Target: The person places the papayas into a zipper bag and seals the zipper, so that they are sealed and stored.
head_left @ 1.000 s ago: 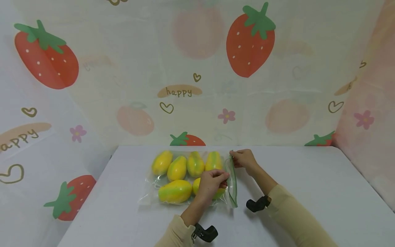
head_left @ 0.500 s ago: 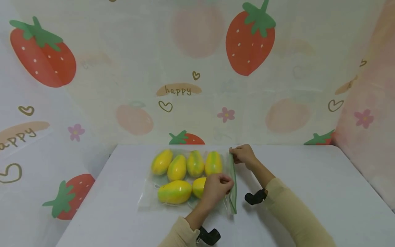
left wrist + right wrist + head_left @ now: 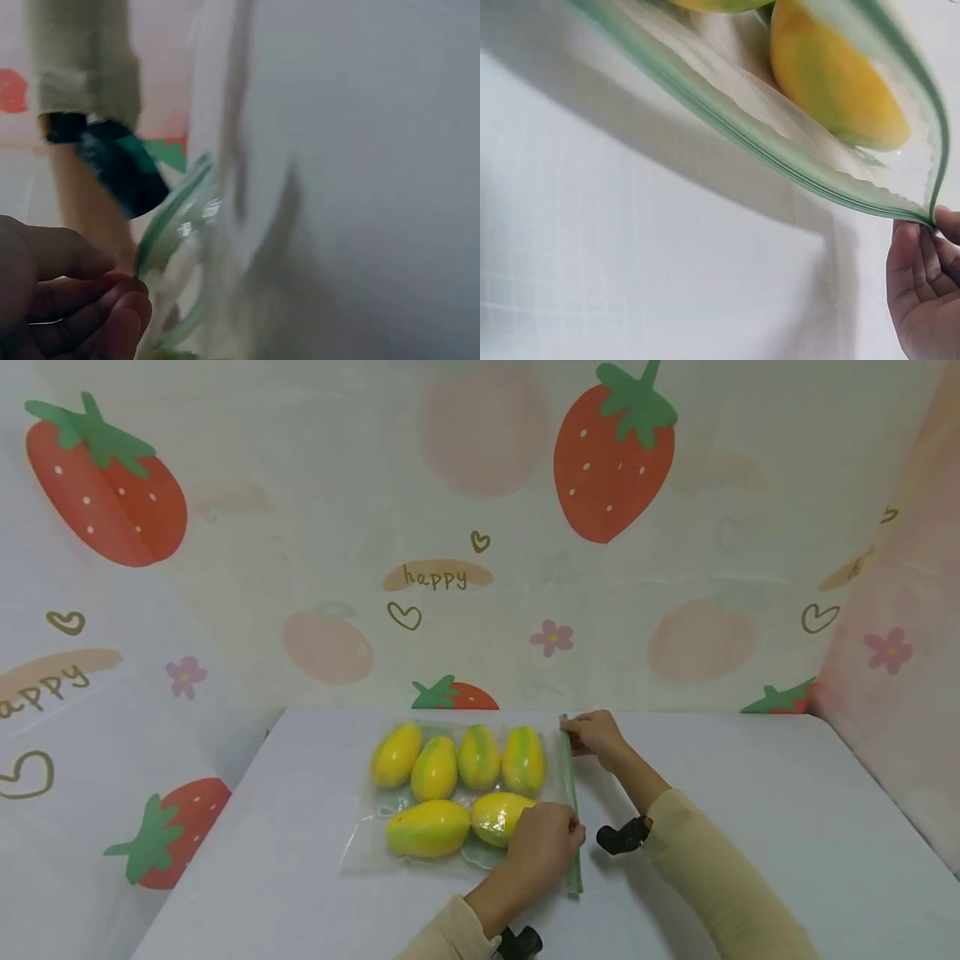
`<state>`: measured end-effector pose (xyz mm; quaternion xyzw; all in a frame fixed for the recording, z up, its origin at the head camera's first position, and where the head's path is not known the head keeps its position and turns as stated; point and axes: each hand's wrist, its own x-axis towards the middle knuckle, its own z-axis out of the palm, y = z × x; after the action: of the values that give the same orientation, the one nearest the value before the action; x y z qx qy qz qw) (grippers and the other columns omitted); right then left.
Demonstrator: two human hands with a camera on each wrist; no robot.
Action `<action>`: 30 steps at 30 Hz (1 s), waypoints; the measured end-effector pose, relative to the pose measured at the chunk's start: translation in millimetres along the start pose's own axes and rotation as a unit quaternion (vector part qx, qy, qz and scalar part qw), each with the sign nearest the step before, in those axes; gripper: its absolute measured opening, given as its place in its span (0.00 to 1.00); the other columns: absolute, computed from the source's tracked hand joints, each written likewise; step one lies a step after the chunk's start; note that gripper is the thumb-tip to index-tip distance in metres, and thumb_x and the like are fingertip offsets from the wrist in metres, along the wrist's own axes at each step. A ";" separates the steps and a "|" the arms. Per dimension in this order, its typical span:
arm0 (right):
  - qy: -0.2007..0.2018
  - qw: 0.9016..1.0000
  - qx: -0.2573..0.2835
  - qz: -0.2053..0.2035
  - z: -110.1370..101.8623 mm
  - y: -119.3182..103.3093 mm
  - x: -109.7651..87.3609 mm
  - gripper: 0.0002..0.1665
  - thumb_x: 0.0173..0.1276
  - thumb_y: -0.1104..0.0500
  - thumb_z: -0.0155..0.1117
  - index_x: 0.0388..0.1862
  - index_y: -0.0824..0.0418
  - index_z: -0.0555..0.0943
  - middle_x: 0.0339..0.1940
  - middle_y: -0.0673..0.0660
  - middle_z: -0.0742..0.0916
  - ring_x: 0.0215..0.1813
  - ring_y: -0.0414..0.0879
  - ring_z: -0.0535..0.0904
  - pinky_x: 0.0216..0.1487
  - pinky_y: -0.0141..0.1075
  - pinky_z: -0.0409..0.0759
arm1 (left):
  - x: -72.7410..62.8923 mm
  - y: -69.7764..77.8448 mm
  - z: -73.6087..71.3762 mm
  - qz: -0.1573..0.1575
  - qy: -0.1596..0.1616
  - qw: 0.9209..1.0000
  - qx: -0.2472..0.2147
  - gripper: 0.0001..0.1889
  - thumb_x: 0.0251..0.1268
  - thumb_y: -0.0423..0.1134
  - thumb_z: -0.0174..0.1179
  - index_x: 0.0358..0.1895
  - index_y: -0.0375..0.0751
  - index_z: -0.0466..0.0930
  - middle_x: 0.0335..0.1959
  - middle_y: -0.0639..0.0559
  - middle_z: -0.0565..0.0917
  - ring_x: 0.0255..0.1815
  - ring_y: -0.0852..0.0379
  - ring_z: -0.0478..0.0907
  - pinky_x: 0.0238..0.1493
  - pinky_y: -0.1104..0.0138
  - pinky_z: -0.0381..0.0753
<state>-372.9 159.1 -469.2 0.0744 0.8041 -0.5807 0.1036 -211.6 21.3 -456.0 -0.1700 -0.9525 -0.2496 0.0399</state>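
A clear zip-lock bag [image 3: 366,850] lies flat on the table with several yellow-green mangoes [image 3: 427,828] inside, in two rows. Its green zip edge [image 3: 573,785] faces right. My left hand [image 3: 546,842] pinches the near part of this edge, thumb against curled fingers, and covers part of a mango. At the far corner, my right hand [image 3: 597,735] grips the end of the zip between thumb and fingers. In the right wrist view the two green lips [image 3: 780,166] spread apart from that corner, a mango [image 3: 829,82] showing between them.
The white table [image 3: 712,777] runs back to a printed cloth [image 3: 480,635] with strawberries and hearts. Black wrist cameras [image 3: 624,837] sit at both cuffs, close above the tabletop.
My left hand has slid right and nearer along the bag, from over the mangoes to the zip edge. The zip edge looks straighter now. My right hand stays at the far corner.
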 end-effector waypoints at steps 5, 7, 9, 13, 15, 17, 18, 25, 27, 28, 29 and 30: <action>-0.001 1.000 0.026 0.004 -3.4 4.6 -0.5 0.20 0.70 0.57 0.62 0.47 0.75 0.81 0.21 0.49 0.82 0.24 0.40 0.78 0.30 0.30 0.83 | 15.7 -4.9 -16.3 0.017 0.019 0.999 -0.045 0.07 0.64 0.41 0.62 0.30 0.46 0.87 0.24 0.59 0.85 0.21 0.68 0.72 0.25 0.77 0.71; -0.006 0.999 0.032 -0.001 -4.1 5.0 -1.3 0.20 0.70 0.57 0.62 0.47 0.75 0.80 0.21 0.49 0.82 0.24 0.40 0.78 0.29 0.30 0.83 | 24.6 -9.7 -23.4 0.032 0.029 0.998 -0.040 0.07 0.64 0.41 0.62 0.32 0.47 0.88 0.28 0.59 0.86 0.26 0.66 0.75 0.30 0.76 0.74; -0.010 0.999 0.035 -0.008 -4.4 4.4 -2.2 0.20 0.70 0.57 0.61 0.48 0.76 0.80 0.21 0.49 0.82 0.24 0.39 0.78 0.29 0.29 0.82 | 35.8 -15.7 -30.1 0.047 0.032 0.997 -0.045 0.07 0.65 0.41 0.61 0.35 0.47 0.88 0.32 0.58 0.87 0.31 0.62 0.78 0.35 0.73 0.76; -0.015 0.999 0.036 -0.018 -4.6 2.8 -2.3 0.21 0.71 0.58 0.60 0.49 0.77 0.80 0.22 0.49 0.83 0.24 0.39 0.79 0.29 0.28 0.82 | 61.6 -29.6 -42.3 0.046 -0.001 0.990 -0.132 0.09 0.67 0.42 0.60 0.41 0.45 0.88 0.40 0.54 0.88 0.42 0.56 0.82 0.43 0.70 0.80; -0.015 0.999 0.035 -0.017 -4.5 2.3 -1.6 0.21 0.70 0.58 0.61 0.49 0.76 0.80 0.22 0.49 0.84 0.25 0.39 0.79 0.29 0.28 0.82 | 74.7 -36.5 -48.2 0.034 -0.020 0.981 -0.191 0.11 0.68 0.43 0.60 0.45 0.42 0.87 0.43 0.52 0.88 0.45 0.54 0.83 0.45 0.68 0.82; -0.016 0.999 0.031 -0.015 -4.5 2.1 -1.1 0.21 0.70 0.57 0.61 0.50 0.75 0.80 0.24 0.49 0.84 0.26 0.39 0.78 0.30 0.29 0.83 | 86.4 -42.8 -52.6 0.022 -0.032 0.973 -0.230 0.12 0.69 0.44 0.59 0.48 0.42 0.86 0.46 0.50 0.87 0.48 0.53 0.83 0.48 0.65 0.83; -0.017 0.999 0.028 -0.015 -4.5 2.0 -1.1 0.21 0.70 0.57 0.61 0.50 0.75 0.80 0.25 0.50 0.84 0.26 0.40 0.78 0.31 0.29 0.83 | 91.8 -45.4 -54.3 0.015 -0.037 0.970 -0.241 0.13 0.69 0.44 0.59 0.49 0.42 0.85 0.47 0.50 0.87 0.49 0.52 0.82 0.49 0.63 0.83; -0.015 1.000 0.022 -0.014 -4.2 1.7 -3.7 0.20 0.71 0.56 0.61 0.48 0.72 0.82 0.27 0.51 0.84 0.27 0.42 0.78 0.32 0.30 0.83 | 121.5 -55.6 -57.6 -0.017 -0.057 0.952 -0.300 0.15 0.71 0.44 0.58 0.53 0.40 0.83 0.54 0.46 0.84 0.57 0.49 0.79 0.60 0.58 0.79; -0.017 0.999 0.027 -0.016 -4.1 1.2 -4.2 0.19 0.71 0.56 0.61 0.48 0.72 0.82 0.27 0.51 0.84 0.27 0.42 0.78 0.32 0.30 0.83 | 128.0 -57.2 -57.2 -0.025 -0.058 0.947 -0.316 0.15 0.71 0.43 0.58 0.54 0.40 0.83 0.55 0.45 0.84 0.58 0.48 0.78 0.62 0.57 0.77; -0.020 0.999 0.027 -0.020 -4.1 0.8 -4.4 0.19 0.71 0.56 0.61 0.48 0.72 0.81 0.27 0.51 0.84 0.27 0.42 0.77 0.32 0.30 0.83 | 130.8 -57.8 -57.0 -0.029 -0.058 0.944 -0.325 0.15 0.71 0.42 0.58 0.54 0.40 0.82 0.56 0.45 0.83 0.59 0.47 0.78 0.63 0.56 0.77; -0.022 0.999 0.029 -0.023 -4.2 0.4 -4.8 0.19 0.71 0.56 0.61 0.48 0.72 0.81 0.27 0.51 0.84 0.27 0.42 0.77 0.32 0.30 0.83 | 133.5 -58.5 -56.5 -0.034 -0.059 0.941 -0.332 0.15 0.71 0.42 0.57 0.54 0.40 0.82 0.56 0.45 0.83 0.60 0.47 0.77 0.64 0.56 0.76; -0.023 0.999 0.032 -0.025 -4.2 0.0 -5.2 0.19 0.71 0.56 0.61 0.48 0.72 0.81 0.26 0.50 0.83 0.27 0.42 0.77 0.32 0.30 0.83 | 136.1 -59.3 -55.9 -0.038 -0.060 0.938 -0.339 0.15 0.71 0.42 0.57 0.55 0.40 0.82 0.56 0.44 0.83 0.61 0.46 0.77 0.65 0.55 0.75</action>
<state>-368.2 163.1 -466.5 0.0437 0.7844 -0.6098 0.1050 -360.2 -13.2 -412.7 -0.1518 -0.8178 -0.5483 -0.0868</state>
